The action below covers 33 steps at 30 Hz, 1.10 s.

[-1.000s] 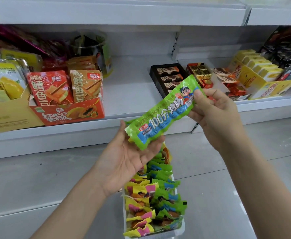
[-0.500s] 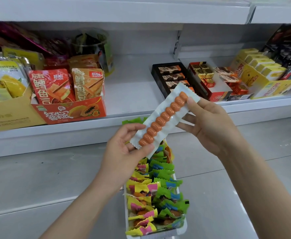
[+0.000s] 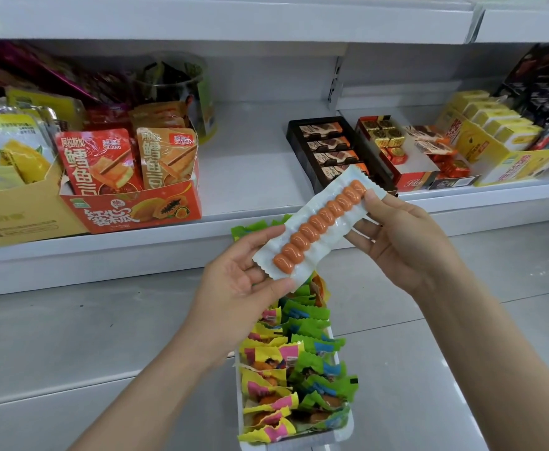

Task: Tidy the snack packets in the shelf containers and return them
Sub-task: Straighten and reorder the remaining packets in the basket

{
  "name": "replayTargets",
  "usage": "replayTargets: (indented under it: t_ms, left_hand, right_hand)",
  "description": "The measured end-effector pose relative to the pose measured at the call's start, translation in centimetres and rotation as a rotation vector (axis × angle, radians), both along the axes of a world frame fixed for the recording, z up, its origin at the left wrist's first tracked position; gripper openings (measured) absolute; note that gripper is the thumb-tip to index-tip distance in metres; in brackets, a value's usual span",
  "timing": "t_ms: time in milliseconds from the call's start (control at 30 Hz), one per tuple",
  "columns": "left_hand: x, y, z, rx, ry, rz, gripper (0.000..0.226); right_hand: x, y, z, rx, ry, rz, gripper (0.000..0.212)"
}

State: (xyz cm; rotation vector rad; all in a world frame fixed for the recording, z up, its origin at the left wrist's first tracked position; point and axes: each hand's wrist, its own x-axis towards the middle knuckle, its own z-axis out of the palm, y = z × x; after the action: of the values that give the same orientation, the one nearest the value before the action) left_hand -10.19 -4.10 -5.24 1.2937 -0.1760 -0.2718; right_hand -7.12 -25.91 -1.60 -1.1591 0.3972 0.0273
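Observation:
I hold one long sausage packet (image 3: 318,224) slantwise in front of the shelf, its clear white back toward me with a row of orange sausage links showing. My left hand (image 3: 243,281) pinches its lower end between thumb and fingers. My right hand (image 3: 400,236) pinches the upper end. Below my hands a narrow white container (image 3: 344,432) lies on the floor, packed with several green and yellow-pink snack packets (image 3: 292,362).
The white shelf (image 3: 243,164) has a bare stretch in the middle. To the left stand an orange papaya box (image 3: 130,211) with red packets and a yellow carton (image 3: 12,209). To the right are a black chocolate tray (image 3: 335,151), a red candy box (image 3: 406,167) and a yellow box (image 3: 500,148).
The packet has been turned over: its green printed front faced me a second ago, and its clear back with the sausage links faces me now. Both hands stayed on its ends.

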Motion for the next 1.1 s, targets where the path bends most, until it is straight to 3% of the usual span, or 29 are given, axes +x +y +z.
replayTargets:
  t_ms: [200, 433, 667, 800, 933, 1000, 1100]
  left_hand:
    - [0.1, 0.0, 0.2, -0.044, 0.017, -0.090, 0.069]
    - [0.1, 0.2, -0.5, -0.066, 0.147, -0.118, 0.084]
    - [0.5, 0.2, -0.8, 0.113, 0.039, 0.072, 0.033]
    - [0.6, 0.9, -0.9, 0.304, -0.179, 0.219, 0.055]
    - [1.0, 2.2, -0.6, 0.678, -0.743, 0.304, 0.047]
    - [1.4, 2.5, -0.4, 0.753, -0.957, 0.308, 0.044]
    - [1.6, 2.5, -0.4, 0.776, -1.077, 0.288, 0.032]
  right_hand:
    - [-0.1, -0.2, -0.5, 0.062, 0.071, -0.049, 0.021]
    - [-0.1, 0.0, -0.3, 0.000, -0.015, -0.062, 0.021]
    - [-0.2, 1.0, 0.1, -0.025, -0.096, 0.014, 0.025]
    - [-0.4, 0.8, 0.4, -0.189, -0.027, 0.083, 0.041]
    - [-0.5, 0.4, 1.0, 0.107, 0.109, 0.168, 0.074]
    - [-0.7, -0.1, 1.3, 0.161, 0.104, 0.194, 0.068]
    - [-1.0, -0.9, 1.1, -0.053, 0.064, 0.235, 0.031]
